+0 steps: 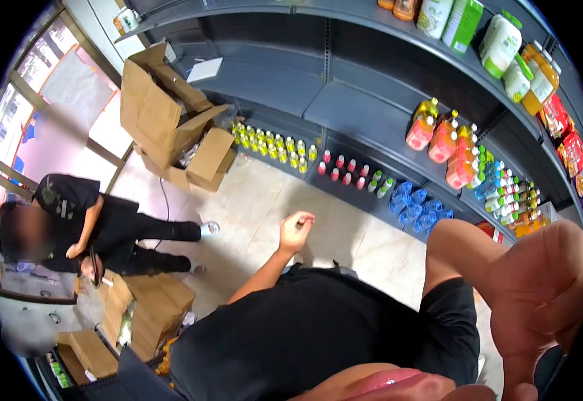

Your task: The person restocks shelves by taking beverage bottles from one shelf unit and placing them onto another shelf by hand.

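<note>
My left hand [297, 230] hangs in front of my black shirt [318, 327], over the tiled floor. Its fingers are loosely curled and nothing shows in them. Close to the camera on the right, my right hand [538, 281] is raised and looks very large. Its fingers are spread apart, partly cut off by the edge of the view, and no object shows in it. Beyond my hands, the low shelf carries blue-wrapped bottles [412, 206], small red bottles [345, 171] and rows of yellow bottles [275, 146].
Dark shelving [265, 73] curves along the far side. Large pink-orange bottles [442, 140] stand on a middle shelf, white tubs [502, 43] higher up. Open cardboard boxes [161, 113] stand at the shelf's left end. Another person [91, 227] stands at left, beside a torn carton [151, 314].
</note>
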`<move>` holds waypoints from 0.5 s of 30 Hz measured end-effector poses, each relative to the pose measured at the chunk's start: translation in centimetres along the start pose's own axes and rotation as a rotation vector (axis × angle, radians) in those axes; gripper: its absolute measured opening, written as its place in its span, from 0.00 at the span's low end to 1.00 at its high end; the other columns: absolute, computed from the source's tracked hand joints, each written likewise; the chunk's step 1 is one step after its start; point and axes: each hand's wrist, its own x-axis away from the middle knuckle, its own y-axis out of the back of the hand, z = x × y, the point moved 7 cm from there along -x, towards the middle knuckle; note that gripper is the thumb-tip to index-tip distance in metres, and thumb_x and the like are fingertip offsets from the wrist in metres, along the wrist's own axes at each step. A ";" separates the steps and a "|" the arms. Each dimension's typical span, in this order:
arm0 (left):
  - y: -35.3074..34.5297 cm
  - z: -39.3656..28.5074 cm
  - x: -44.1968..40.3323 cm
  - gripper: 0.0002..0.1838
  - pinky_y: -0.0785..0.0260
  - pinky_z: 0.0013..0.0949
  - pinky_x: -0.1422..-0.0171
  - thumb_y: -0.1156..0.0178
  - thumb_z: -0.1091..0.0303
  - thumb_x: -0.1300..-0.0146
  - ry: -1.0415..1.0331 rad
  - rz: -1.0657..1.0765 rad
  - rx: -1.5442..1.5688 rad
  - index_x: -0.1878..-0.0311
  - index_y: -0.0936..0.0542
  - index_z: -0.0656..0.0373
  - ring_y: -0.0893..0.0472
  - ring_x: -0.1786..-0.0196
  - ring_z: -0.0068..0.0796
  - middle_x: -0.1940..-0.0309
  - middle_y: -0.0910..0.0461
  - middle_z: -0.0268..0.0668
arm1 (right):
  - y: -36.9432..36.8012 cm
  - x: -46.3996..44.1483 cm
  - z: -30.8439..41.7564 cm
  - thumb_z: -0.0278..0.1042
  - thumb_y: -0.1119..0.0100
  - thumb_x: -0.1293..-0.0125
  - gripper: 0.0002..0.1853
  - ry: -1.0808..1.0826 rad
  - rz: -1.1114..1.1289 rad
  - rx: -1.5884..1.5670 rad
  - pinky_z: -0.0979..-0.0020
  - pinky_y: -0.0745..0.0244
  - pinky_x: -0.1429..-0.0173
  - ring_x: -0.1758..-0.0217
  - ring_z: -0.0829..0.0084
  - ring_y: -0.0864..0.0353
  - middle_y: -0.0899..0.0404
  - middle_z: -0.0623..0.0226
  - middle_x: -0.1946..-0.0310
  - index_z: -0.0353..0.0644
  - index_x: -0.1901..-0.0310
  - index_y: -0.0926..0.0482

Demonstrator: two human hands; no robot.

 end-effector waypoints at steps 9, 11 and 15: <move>0.3 3.8 -14.6 0.06 0.21 0.30 0.53 0.39 0.75 0.32 0.009 0.142 -0.032 0.56 0.15 0.64 0.13 0.62 0.27 0.64 0.12 0.38 | -8.0 -4.3 -9.3 0.37 0.27 0.39 0.15 0.165 -0.032 -0.153 0.75 0.30 0.59 0.67 0.78 0.24 0.22 0.73 0.65 0.43 0.54 0.20; -0.5 3.6 -17.6 0.06 0.21 0.31 0.53 0.38 0.76 0.33 -0.021 0.141 -0.050 0.56 0.14 0.63 0.12 0.61 0.28 0.64 0.12 0.39 | -8.7 -5.2 -11.9 0.36 0.28 0.38 0.15 0.184 -0.052 -0.174 0.75 0.29 0.58 0.66 0.78 0.23 0.21 0.72 0.64 0.42 0.53 0.20; -3.2 0.2 -25.9 0.05 0.21 0.30 0.55 0.38 0.78 0.35 -0.136 0.079 -0.101 0.59 0.14 0.63 0.12 0.62 0.28 0.66 0.12 0.39 | -8.9 -7.0 -17.4 0.32 0.30 0.35 0.13 0.224 -0.124 -0.212 0.75 0.26 0.56 0.63 0.78 0.21 0.19 0.70 0.62 0.40 0.51 0.18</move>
